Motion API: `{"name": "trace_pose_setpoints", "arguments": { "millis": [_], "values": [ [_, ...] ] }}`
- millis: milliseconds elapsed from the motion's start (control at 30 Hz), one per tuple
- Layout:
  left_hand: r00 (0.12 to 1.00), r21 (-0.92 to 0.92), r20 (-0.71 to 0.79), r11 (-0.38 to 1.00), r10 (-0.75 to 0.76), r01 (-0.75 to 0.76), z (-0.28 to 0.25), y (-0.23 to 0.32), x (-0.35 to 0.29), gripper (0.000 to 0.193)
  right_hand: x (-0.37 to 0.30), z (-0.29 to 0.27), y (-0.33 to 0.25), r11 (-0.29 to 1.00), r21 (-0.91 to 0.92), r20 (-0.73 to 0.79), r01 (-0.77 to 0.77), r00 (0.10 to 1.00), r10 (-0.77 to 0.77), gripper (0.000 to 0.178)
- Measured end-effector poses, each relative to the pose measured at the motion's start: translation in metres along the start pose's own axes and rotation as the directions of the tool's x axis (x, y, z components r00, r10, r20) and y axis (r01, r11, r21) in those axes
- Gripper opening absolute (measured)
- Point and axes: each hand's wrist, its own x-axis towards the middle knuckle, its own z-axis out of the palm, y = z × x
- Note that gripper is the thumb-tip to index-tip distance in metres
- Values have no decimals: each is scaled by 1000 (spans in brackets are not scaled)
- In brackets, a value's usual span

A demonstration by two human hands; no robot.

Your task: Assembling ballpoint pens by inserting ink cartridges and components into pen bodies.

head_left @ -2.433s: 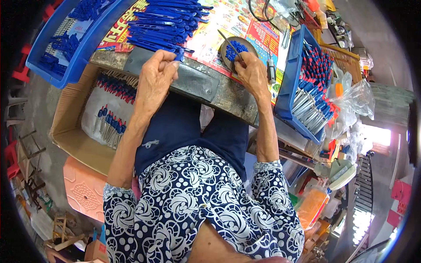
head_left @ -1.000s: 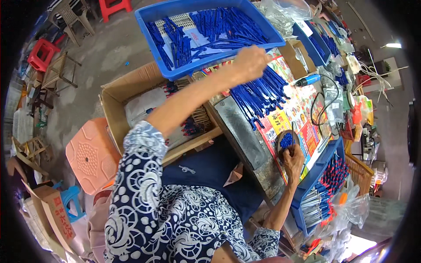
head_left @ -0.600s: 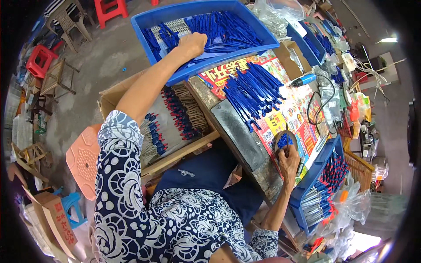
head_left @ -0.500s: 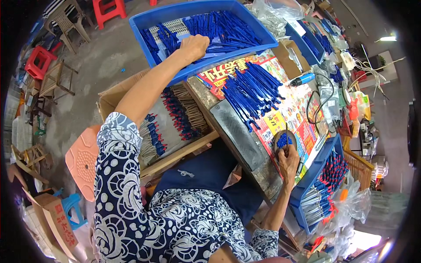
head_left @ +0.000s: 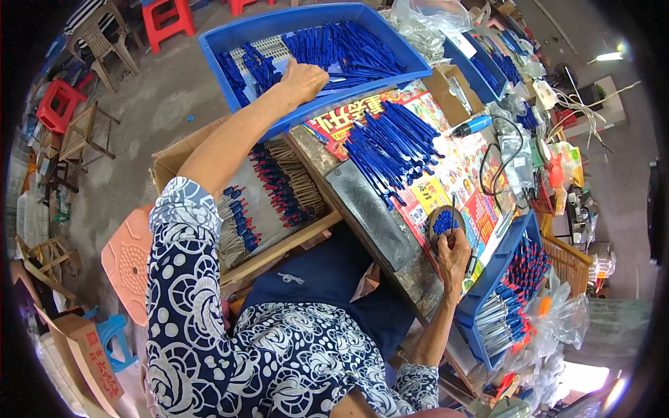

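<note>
My left hand [head_left: 305, 78] is over the near side of a large blue tray [head_left: 237, 111] holding many slim blue plastic pieces [head_left: 348, 49]. Its fingers are curled together, and whatever they hold is hidden. At the right my right hand [head_left: 454, 252] pinches a thin dark stick-like tool [head_left: 454, 205], which stands nearly upright over a small round dish [head_left: 435, 238]. Tiny blue parts [head_left: 444, 221] fill that dish. Between my hands, a fanned pile of slim blue pieces [head_left: 394, 146] lies on a printed colourful sheet [head_left: 425, 191].
A blue handheld tool [head_left: 474, 126] with a black cord lies right of the pile. A blue bin [head_left: 474, 322] of red, blue and silvery pieces stands beside my right forearm. Below my left arm, a drawer [head_left: 306, 232] holds bundled pieces. A dark flat block [head_left: 369, 212] edges the bench.
The view has shifted slightly, so the bench and trays sit a little further left. Both hands keep nearly the same places, the left over the tray and the right at the dish.
</note>
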Motion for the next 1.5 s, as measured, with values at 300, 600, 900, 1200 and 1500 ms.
{"name": "trace_pose_setpoints", "arguments": {
  "millis": [300, 600, 900, 1200, 1500],
  "values": [
    [1000, -17, -13, 1000, 2, -2, 4, 1, 3, 7, -6, -5, 2, 999, 44, -40, -7, 999, 8, 15],
    [953, -48, -258, 988, -157, 150, 4, -6, -4, 13, -9, -6, 8, 994, 88, -121, 59, 992, -48, 13],
    [780, -703, -494, 704, -385, -98, -64, -12, -39, 13, -12, -8, 9, 985, 169, -185, 44, 983, -12, 11],
    [924, -905, -210, -293, -320, -307, -95, 75, -81, 36, -17, -10, -13, 929, 365, -99, -58, 990, 101, 9],
    [902, -243, 280, -885, 329, 398, -40, 195, -128, 22, -24, -7, -41, 668, 726, 60, -165, 982, 177, 8]
  ]
}}
